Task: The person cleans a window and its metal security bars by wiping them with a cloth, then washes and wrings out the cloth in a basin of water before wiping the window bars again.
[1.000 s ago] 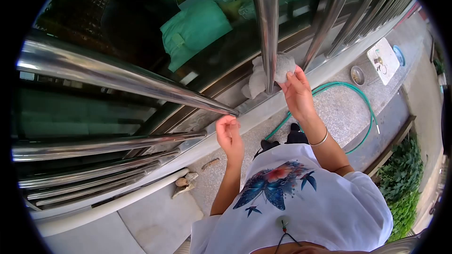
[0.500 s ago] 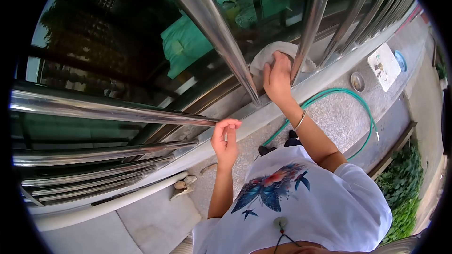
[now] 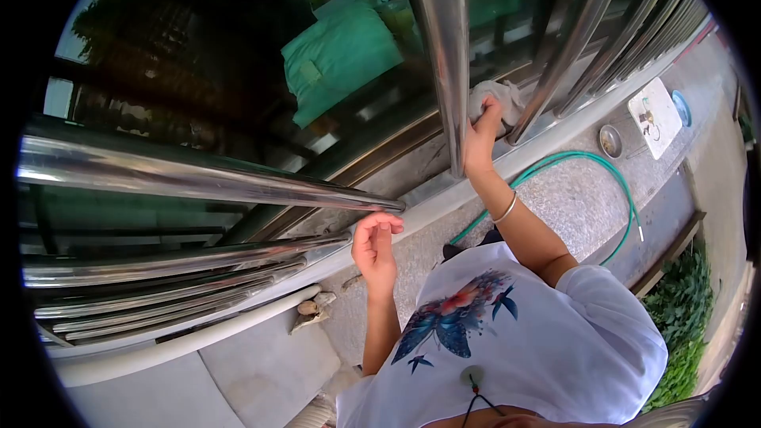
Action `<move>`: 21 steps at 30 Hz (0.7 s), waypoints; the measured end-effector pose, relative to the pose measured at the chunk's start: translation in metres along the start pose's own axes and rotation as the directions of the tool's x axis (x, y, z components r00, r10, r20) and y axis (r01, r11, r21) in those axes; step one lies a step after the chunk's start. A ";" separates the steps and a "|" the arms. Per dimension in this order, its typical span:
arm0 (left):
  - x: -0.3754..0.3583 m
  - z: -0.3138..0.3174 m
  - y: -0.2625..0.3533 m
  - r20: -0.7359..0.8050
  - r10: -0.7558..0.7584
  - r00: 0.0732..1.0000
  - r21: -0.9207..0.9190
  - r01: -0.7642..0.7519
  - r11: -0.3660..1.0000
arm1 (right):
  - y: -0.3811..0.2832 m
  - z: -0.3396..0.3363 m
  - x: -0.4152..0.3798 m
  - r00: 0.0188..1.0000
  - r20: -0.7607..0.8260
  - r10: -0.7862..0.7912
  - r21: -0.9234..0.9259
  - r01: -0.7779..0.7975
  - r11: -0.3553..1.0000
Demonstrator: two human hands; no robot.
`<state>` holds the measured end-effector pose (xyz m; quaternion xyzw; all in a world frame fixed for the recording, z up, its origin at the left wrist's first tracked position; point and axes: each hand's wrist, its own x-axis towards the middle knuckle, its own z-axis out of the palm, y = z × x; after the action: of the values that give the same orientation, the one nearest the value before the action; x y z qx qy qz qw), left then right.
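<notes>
My right hand (image 3: 480, 136) reaches between the steel bars and grips a crumpled white cloth (image 3: 502, 97), pressing it against the window frame just behind a vertical steel bar (image 3: 442, 55). A silver bangle sits on that wrist. My left hand (image 3: 374, 244) hovers lower, fingers loosely curled and apart, holding nothing, just below the end of a horizontal steel bar (image 3: 214, 182). Dark window glass (image 3: 238, 71) behind the bars reflects green shapes.
Several more steel bars (image 3: 158, 261) run across the left. A green hose (image 3: 602, 182) loops on the speckled ledge below. A metal bowl (image 3: 610, 141), a white board (image 3: 656, 116) and green plants (image 3: 682, 317) lie on the right.
My right hand has bunched the cloth and shifted it up and right along the frame, behind the bars. The left hand has hardly moved.
</notes>
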<state>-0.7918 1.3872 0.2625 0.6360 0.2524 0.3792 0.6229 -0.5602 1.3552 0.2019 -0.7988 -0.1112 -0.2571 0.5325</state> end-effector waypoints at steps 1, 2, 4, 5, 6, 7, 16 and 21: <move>0.002 -0.001 -0.001 0.014 -0.002 1.000 -0.008 0.002 1.000 | 0.003 -0.007 -0.008 0.949 0.287 0.130 0.272 -0.211 0.939; 0.004 -0.003 -0.003 0.019 -0.003 1.000 -0.029 0.003 1.000 | 0.008 -0.012 -0.011 0.808 0.569 0.154 0.447 -0.461 0.767; 0.009 -0.005 -0.010 0.011 -0.016 1.000 -0.069 0.017 0.997 | 0.011 -0.018 -0.002 0.677 0.721 0.148 0.345 -0.536 0.771; 0.010 -0.007 -0.013 0.027 -0.018 0.999 -0.073 0.020 0.997 | 0.009 -0.021 0.001 0.503 0.853 0.139 0.229 -0.599 0.767; 0.011 -0.010 -0.015 0.041 0.004 0.999 -0.094 0.000 0.996 | 0.006 -0.022 0.001 0.497 0.855 0.149 0.223 -0.612 0.759; 0.014 -0.009 -0.016 0.047 0.030 0.998 -0.117 -0.024 0.993 | 0.007 -0.022 0.004 0.506 0.850 0.149 0.227 -0.606 0.762; 0.003 -0.015 -0.007 0.111 -0.079 0.991 -0.103 0.090 0.991 | 0.010 0.016 0.064 0.935 -0.064 0.350 -0.043 -0.353 0.935; 0.002 -0.014 -0.009 0.112 -0.118 0.987 -0.104 0.130 0.986 | 0.036 0.030 0.014 0.969 -0.073 0.235 0.035 -0.233 0.972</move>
<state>-0.8001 1.3978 0.2531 0.6027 0.2368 0.3187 0.6922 -0.5237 1.3661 0.1715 -0.7889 0.0013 -0.2215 0.5732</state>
